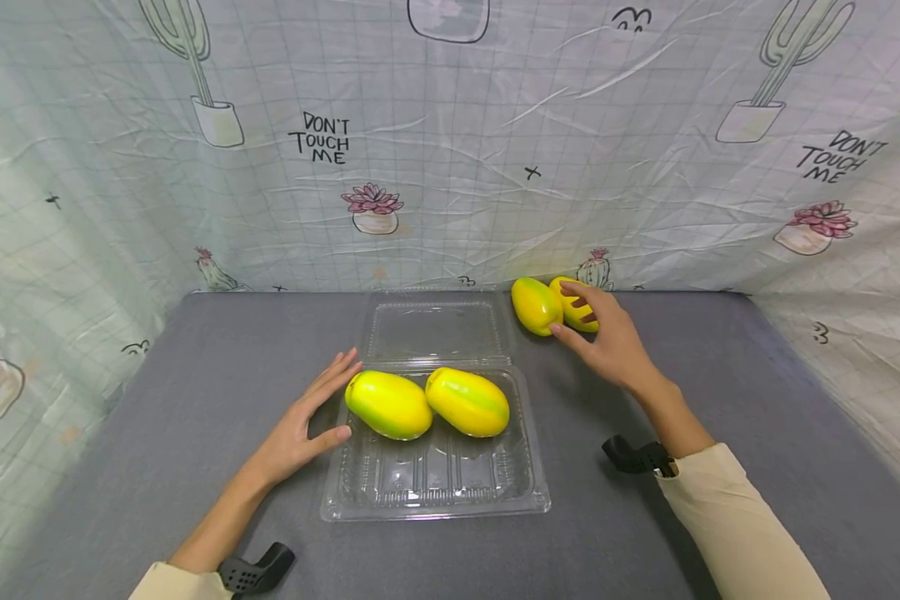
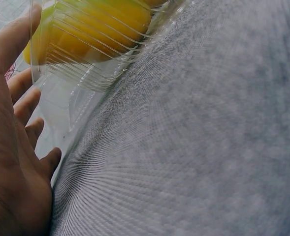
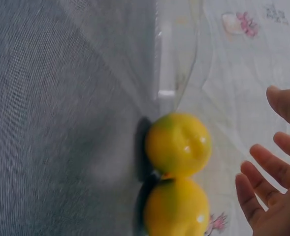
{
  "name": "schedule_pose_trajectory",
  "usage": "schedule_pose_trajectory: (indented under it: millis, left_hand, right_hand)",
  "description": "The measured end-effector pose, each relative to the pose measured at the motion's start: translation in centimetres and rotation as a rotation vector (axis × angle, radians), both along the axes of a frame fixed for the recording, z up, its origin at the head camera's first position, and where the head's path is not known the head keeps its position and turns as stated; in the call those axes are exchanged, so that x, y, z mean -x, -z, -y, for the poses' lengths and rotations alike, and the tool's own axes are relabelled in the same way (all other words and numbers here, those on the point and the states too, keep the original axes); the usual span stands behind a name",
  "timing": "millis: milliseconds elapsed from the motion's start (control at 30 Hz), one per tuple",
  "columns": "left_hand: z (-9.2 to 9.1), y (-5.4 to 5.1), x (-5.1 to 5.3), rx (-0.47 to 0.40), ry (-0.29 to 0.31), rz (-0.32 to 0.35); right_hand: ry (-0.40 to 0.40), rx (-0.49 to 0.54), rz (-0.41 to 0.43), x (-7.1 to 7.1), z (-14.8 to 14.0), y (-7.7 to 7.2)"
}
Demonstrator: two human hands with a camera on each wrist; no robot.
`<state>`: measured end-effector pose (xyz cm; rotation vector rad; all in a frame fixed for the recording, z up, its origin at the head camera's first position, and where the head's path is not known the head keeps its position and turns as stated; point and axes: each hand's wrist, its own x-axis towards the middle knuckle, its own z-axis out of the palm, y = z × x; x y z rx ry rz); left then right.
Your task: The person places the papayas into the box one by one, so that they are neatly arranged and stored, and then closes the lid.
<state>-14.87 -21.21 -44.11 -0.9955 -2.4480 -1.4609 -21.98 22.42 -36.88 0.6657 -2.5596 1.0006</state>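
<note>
A clear plastic clamshell container (image 1: 435,502) lies on the grey table with its lid folded back. In its base, side by side toward the hinge, sit a left mango (image 1: 390,405) and a right mango (image 1: 468,402), yellow with green streaks. My left hand (image 1: 300,433) rests at the container's left edge, thumb and fingers spread along its wall. Beyond the lid's right side lie two more mangoes, the nearer-left one (image 1: 536,306) and another (image 1: 579,315) partly hidden by my fingers. Over this pair hovers my right hand (image 1: 607,337), fingers loosely bent; the right wrist view shows it apart from them.
The lid (image 1: 437,329) lies flat, reaching the table's back edge. A printed curtain (image 1: 450,150) rises behind the table and hangs at both sides. Each wrist wears a black mount, the left mount (image 1: 257,568) and the right mount (image 1: 637,456).
</note>
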Motion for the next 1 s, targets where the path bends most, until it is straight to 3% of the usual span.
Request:
schedule_pose_trajectory:
  millis: [300, 467, 1000]
  left_hand:
    - [0.0, 0.0, 0.1, 0.0, 0.004, -0.003]
    - [0.1, 0.1, 0.1, 0.002, 0.001, -0.001]
    - [0.0, -0.1, -0.1, 0.001, 0.003, 0.005]
  right_hand:
    - [0.105, 0.018, -0.005, 1.8, -2.0, 0.9]
    - [0.165, 0.001, 0.054, 2.5, -3.1, 1.1]
    - [0.213, -0.048, 0.156, 4.0, -5.0, 2.9]
